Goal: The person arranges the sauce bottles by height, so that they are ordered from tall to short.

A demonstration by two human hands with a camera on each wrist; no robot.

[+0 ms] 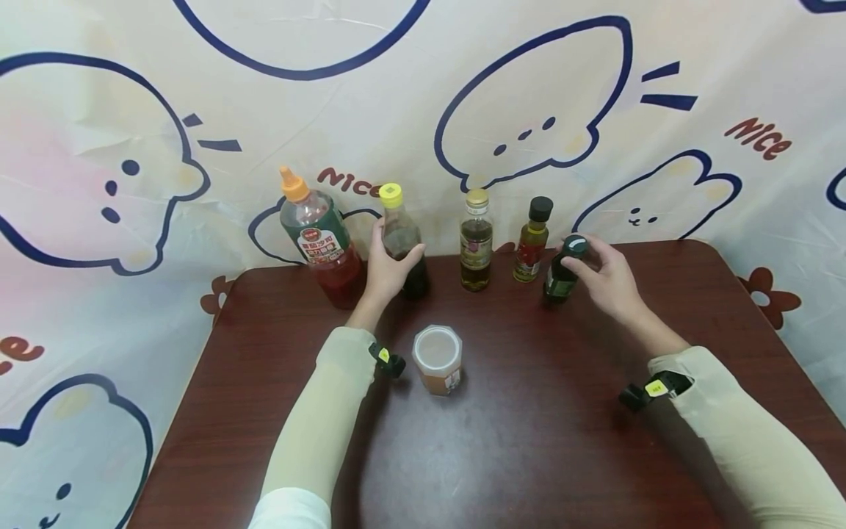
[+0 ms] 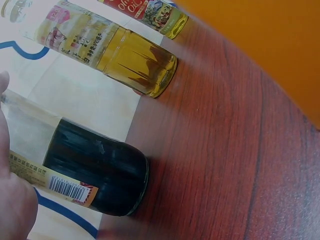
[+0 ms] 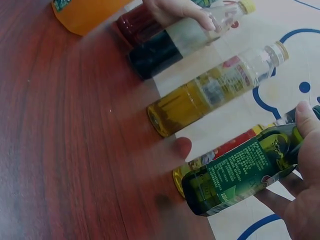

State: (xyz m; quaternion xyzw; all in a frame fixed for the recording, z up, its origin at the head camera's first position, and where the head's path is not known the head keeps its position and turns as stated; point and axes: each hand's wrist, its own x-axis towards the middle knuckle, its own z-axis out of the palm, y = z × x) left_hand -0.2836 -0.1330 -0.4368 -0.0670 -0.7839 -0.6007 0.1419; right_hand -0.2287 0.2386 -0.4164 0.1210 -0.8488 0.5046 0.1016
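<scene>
My left hand [image 1: 386, 273] holds a clear bottle of dark liquid [image 1: 416, 279] with a yellow cap, fingers behind it and thumb at its right side. In the left wrist view, the dark bottle [image 2: 100, 170] shows a barcode label beside the hand [image 2: 15, 200]. At the right, my right hand [image 1: 608, 278] grips a small dark green glass bottle [image 1: 560, 283] near its dark cap. Close up in the right wrist view, the green bottle [image 3: 235, 175] has a green label, with thumb and fingers of the hand [image 3: 305, 185] around its neck.
Left of the dark bottle leans a ketchup squeeze bottle [image 1: 324, 242] with an orange nozzle. Between the hands stand a yellow oil bottle [image 1: 476, 253] and a small red-labelled olive oil bottle [image 1: 530, 246]. An orange tub [image 1: 438, 360] with a pale lid stands nearer on the brown table [image 1: 529, 426].
</scene>
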